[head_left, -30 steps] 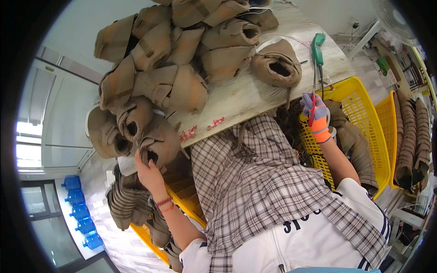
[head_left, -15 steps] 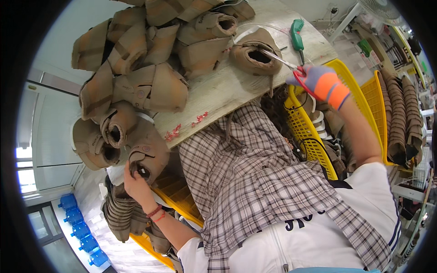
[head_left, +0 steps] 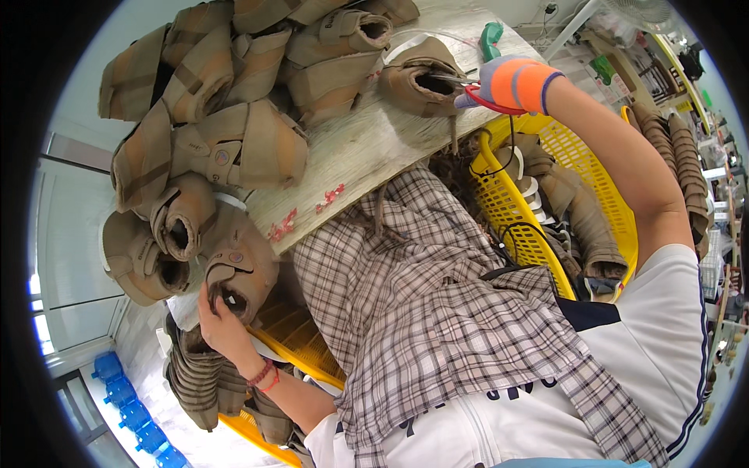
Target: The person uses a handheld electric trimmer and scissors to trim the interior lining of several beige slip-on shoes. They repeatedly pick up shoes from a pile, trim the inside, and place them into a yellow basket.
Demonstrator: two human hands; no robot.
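My right hand [head_left: 511,84], in a grey and orange glove, is closed on red-handled scissors [head_left: 493,101]. Their blades reach into the opening of a brown, fleece-lined shoe upper [head_left: 409,87] on the table's right side. Bare, with red bracelets at the wrist, my left hand [head_left: 221,327] grips the collar of another brown shoe upper [head_left: 248,265] at the table's near left corner. Some of its fingers are hidden at the opening. Just beyond the glove lies a green-handled tool [head_left: 490,40], partly covered by it.
Many brown shoe uppers [head_left: 238,148] are heaped on the pale table [head_left: 355,156]. Yellow baskets with more uppers stand at right [head_left: 527,234] and lower left [head_left: 285,343]. A black cord [head_left: 512,144] hangs over the right basket. Blue water jugs [head_left: 133,405] line the floor.
My right hand has moved left and away from me, bringing the scissors closer to the shoe upper's opening. My left hand keeps its hold. The whole view has shifted slightly.
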